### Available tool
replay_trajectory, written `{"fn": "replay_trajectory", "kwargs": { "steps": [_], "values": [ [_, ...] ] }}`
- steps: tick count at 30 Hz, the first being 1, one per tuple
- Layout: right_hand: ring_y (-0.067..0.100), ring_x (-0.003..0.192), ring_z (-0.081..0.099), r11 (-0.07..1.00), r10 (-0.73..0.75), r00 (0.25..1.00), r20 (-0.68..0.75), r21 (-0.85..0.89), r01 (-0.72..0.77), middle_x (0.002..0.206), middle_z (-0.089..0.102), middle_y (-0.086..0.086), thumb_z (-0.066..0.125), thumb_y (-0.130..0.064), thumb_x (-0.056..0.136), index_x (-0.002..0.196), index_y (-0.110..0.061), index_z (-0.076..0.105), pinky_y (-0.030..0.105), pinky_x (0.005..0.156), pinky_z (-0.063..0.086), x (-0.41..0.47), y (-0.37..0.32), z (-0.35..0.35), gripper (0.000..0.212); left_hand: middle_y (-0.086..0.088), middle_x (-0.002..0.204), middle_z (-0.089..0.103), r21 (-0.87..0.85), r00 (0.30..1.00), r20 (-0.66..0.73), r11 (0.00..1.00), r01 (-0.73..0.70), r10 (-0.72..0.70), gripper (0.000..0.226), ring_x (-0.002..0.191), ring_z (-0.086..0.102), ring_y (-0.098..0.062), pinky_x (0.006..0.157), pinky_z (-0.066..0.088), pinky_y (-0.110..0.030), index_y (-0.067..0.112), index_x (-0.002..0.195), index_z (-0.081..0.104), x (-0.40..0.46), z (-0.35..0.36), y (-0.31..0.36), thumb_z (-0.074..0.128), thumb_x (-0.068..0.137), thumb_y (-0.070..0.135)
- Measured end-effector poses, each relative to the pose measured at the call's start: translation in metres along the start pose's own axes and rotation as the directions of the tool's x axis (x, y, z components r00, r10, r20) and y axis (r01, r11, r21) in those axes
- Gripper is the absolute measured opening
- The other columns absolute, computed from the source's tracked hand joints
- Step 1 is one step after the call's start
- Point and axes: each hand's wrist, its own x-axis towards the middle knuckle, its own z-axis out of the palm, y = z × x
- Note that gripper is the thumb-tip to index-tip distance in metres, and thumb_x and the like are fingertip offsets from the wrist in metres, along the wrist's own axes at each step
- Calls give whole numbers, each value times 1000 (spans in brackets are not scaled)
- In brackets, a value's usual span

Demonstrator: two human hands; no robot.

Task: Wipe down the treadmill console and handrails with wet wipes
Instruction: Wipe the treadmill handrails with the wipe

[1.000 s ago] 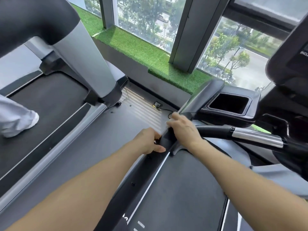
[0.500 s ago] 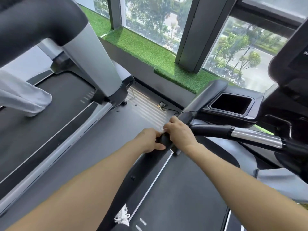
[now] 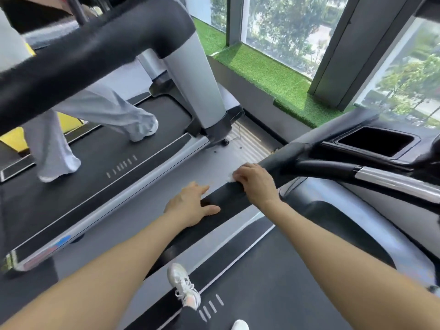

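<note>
Head view, looking down over two treadmills set side by side before a window.

The neighbouring treadmill (image 3: 100,186) fills the left half of the frame, its dark belt running from lower left toward the centre; its thick black handrail crosses the upper left, blurred, above a grey upright. A second person's legs (image 3: 95,122) in pale trousers and light shoes stand on that belt.

The near treadmill (image 3: 273,282) occupies the lower right, its belt dark with white edge lines. Its black side handrail (image 3: 226,198) runs diagonally from the lower centre up to the console at the right edge. A recessed cup tray (image 3: 376,140) sits in the console at upper right, above a chrome-banded grip bar (image 3: 390,179).

A strip of green artificial turf (image 3: 269,75) lines the window sill across the upper centre.

The right hand (image 3: 256,183) lies over the handrail at frame centre, fingers curled down round its far side, pressing a white wet wipe (image 3: 230,177) against it; only a small edge of the wipe shows beyond the fingertips.

The left hand (image 3: 190,206) rests on the same handrail just below and left of the right hand, fingers loosely spread on the far side, thumb along the top, holding nothing else.

The wearer's white shoe (image 3: 184,285) stands beside the belt at lower centre.
</note>
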Motion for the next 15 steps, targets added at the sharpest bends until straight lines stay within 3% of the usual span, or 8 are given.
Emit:
{"fn": "replay_trajectory", "kwargs": {
  "steps": [4,6,8,11,13,15],
  "values": [
    [29,81,65,950,-294,955,-30,-122,289,86,72,3,47,-10,76,79,-11,72,33,70,52,-5,28,-19,25,3,140,37,68,996,4,993,92,-92,74,128,41,-20,100,41,-38,23,141,38,-19,4,-22,69,79,50],
    [31,81,61,945,-224,973,-51,-256,204,79,72,3,52,-9,72,76,-10,73,35,71,48,5,49,-34,21,1,131,48,21,991,1,991,132,-132,62,120,48,-23,97,43,-38,23,131,51,-22,8,-28,71,78,48],
    [31,91,57,933,-98,993,-64,-354,69,86,72,4,58,-5,74,85,-9,74,35,76,43,10,56,-41,19,-1,112,59,-42,990,-6,989,141,-141,42,106,56,-26,90,47,-36,23,113,63,-23,11,-29,73,78,44],
    [26,98,55,951,33,994,-103,-303,-63,96,70,4,55,-5,81,90,-11,71,32,71,39,1,33,-27,20,-4,108,62,-68,986,-17,984,165,-167,40,101,58,-27,87,48,-33,21,112,64,-22,15,-28,74,78,41],
    [23,89,58,974,6,998,-66,-226,-21,89,69,0,55,-7,80,81,-14,66,29,59,30,-16,-1,-7,13,-5,113,62,-62,980,-14,978,198,-199,44,99,56,-26,84,46,-32,19,116,62,-21,17,-27,73,80,40],
    [19,78,62,984,-127,992,0,-128,126,81,68,-5,57,-8,76,73,-17,62,24,53,32,-36,-31,14,11,-4,107,63,-45,978,-8,977,206,-207,37,96,57,-27,76,44,-30,21,111,64,-20,17,-26,72,80,41]
  ]
}}
